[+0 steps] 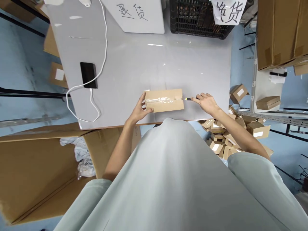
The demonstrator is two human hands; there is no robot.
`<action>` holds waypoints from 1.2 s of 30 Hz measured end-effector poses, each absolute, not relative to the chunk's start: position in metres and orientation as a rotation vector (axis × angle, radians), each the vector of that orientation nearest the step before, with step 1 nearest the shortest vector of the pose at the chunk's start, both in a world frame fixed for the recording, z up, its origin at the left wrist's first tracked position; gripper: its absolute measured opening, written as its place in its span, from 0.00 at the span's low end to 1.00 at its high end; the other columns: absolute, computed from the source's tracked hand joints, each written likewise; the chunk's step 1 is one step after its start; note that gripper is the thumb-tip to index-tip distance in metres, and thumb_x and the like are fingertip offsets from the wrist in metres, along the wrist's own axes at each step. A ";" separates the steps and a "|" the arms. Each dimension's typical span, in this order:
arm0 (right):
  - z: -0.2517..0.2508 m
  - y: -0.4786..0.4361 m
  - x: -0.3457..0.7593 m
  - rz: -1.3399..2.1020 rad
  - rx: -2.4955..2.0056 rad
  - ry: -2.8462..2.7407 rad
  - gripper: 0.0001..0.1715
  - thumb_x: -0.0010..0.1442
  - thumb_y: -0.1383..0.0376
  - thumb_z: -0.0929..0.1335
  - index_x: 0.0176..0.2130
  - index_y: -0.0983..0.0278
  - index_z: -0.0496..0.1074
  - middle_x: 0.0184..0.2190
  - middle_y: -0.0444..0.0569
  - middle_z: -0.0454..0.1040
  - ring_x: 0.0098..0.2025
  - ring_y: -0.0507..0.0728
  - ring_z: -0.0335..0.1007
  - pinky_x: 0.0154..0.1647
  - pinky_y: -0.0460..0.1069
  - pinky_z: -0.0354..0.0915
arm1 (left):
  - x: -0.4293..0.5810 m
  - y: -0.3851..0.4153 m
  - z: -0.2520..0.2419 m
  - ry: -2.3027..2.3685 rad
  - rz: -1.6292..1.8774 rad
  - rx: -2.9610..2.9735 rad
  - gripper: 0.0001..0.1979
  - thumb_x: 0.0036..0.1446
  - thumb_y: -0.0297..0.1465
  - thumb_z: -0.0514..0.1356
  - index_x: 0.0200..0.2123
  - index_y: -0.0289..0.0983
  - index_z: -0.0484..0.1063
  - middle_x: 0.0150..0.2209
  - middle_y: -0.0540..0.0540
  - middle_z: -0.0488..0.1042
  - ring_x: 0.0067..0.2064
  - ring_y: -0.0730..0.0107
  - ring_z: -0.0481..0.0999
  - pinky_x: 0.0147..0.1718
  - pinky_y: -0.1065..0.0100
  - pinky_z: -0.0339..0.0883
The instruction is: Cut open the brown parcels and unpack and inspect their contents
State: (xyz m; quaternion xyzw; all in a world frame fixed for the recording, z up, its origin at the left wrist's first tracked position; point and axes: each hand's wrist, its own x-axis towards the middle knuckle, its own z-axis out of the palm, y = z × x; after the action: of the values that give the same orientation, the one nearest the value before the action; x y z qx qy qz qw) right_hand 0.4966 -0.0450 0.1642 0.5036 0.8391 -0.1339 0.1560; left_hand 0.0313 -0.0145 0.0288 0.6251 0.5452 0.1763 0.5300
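Observation:
A small cardboard box [166, 96] sealed with clear tape lies near the front edge of the grey table [134, 64]. My left hand [141, 109] grips the box's left end, thumb on top and fingers round the side. My right hand [205, 102] is closed on a small cutter [188, 99] with a yellow and black tip. The cutter's tip sits at the box's right end, level with the tape seam.
A black phone [89, 74] on a white cable [96, 106] lies at the table's left. A white sign [137, 14] and a black crate [197, 16] stand at the back. A large open carton [36, 173] sits left of me; several small boxes [223, 138] pile on the floor at right.

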 end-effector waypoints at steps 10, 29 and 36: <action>0.099 -0.092 0.516 -1.236 2.551 2.160 0.40 0.79 0.44 0.62 0.77 0.63 0.65 0.58 0.62 0.84 0.49 0.69 0.85 0.52 0.63 0.81 | 0.080 0.004 0.066 1.517 0.374 1.918 0.56 0.55 0.51 0.78 0.81 0.43 0.62 0.86 0.33 0.48 0.86 0.25 0.41 0.82 0.26 0.41; 0.047 -0.100 0.393 -2.097 2.839 1.660 0.46 0.78 0.37 0.60 0.77 0.62 0.68 0.64 0.61 0.82 0.54 0.64 0.87 0.51 0.57 0.85 | 0.104 0.020 0.056 1.316 0.211 2.048 0.46 0.75 0.62 0.51 0.81 0.36 0.62 0.81 0.29 0.62 0.85 0.35 0.53 0.84 0.33 0.37; 0.039 -0.104 0.413 -2.283 2.836 1.443 0.51 0.71 0.36 0.69 0.79 0.61 0.68 0.51 0.53 0.87 0.31 0.55 0.80 0.32 0.50 0.81 | 0.111 0.003 0.047 1.483 0.312 2.056 0.49 0.76 0.64 0.45 0.83 0.34 0.57 0.82 0.27 0.59 0.86 0.39 0.49 0.84 0.34 0.35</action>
State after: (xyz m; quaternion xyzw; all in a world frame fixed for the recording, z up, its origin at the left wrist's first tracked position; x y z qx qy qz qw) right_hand 0.4127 -0.1039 0.0394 0.6705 0.3411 -0.5399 -0.3776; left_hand 0.1108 0.0034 0.0473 0.7705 0.5558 0.1168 0.2895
